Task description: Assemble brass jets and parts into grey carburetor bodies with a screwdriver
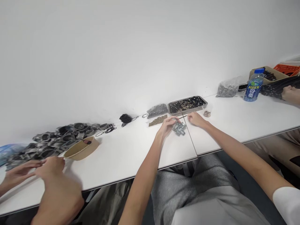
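My left hand (167,125) is closed around one side of a grey metal fitting (179,128) with short stubs, held just over the white table. To its right, my right hand (196,119) is closed on a thin dark rod-like tool (182,117), whose tip points left toward the fitting. I cannot tell whether the tip touches it. Just behind the hands lie small brass-coloured pieces (158,120) and a metal tray (187,111) of black and brass screws. A small crumpled brownish piece (207,113) sits right of my right hand.
A bag of small grey parts (157,110), black rings (126,118), a clear bag (227,88) and a blue bottle (253,86) stand along the wall. At left, a co-worker's hands (50,167) are near a cardboard ring-shaped bowl (82,149) and piled metal housings (67,137). Another person's hand (291,94) is at far right.
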A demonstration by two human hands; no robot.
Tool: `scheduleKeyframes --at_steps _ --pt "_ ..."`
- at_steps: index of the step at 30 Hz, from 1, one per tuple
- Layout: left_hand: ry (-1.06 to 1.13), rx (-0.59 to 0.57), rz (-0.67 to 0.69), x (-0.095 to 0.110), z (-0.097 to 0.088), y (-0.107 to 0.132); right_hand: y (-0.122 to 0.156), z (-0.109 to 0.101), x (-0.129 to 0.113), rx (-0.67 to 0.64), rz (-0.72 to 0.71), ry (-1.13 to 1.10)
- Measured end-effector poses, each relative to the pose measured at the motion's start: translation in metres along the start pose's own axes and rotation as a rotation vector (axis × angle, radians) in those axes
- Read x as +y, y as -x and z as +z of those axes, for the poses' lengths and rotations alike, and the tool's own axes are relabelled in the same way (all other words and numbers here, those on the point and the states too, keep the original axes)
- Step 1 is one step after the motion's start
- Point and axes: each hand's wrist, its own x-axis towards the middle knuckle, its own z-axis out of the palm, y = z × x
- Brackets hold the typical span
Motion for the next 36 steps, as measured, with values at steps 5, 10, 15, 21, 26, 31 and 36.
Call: scheduleKeyframes --at_steps 5,10,15,21,26,31,36 --pt "0.040 0.055 -0.011 -0.008 -0.008 0.006 0.000 -0.005 0.004 0.041 0.017 -0.007" --pt "0.014 0.076 -0.013 -0.010 -0.010 0.007 -0.002 -0.006 0.010 0.079 0.024 0.000" --pt "-0.087 0.097 -0.004 -0.010 -0.008 0.005 -0.004 -0.006 0.013 0.091 0.021 -0.005" --pt "-0.295 0.142 0.030 -0.002 -0.005 0.003 -0.004 -0.006 0.014 0.089 0.011 -0.016" --pt "-0.467 0.124 0.027 0.009 -0.006 0.006 -0.005 -0.005 0.015 0.088 0.018 -0.015" --pt "-0.567 0.150 0.033 0.013 -0.011 0.007 -0.004 -0.007 0.014 0.087 0.025 -0.008" --pt "-0.612 0.155 0.028 0.012 -0.012 0.008 -0.003 -0.009 0.011 0.080 0.028 0.002"
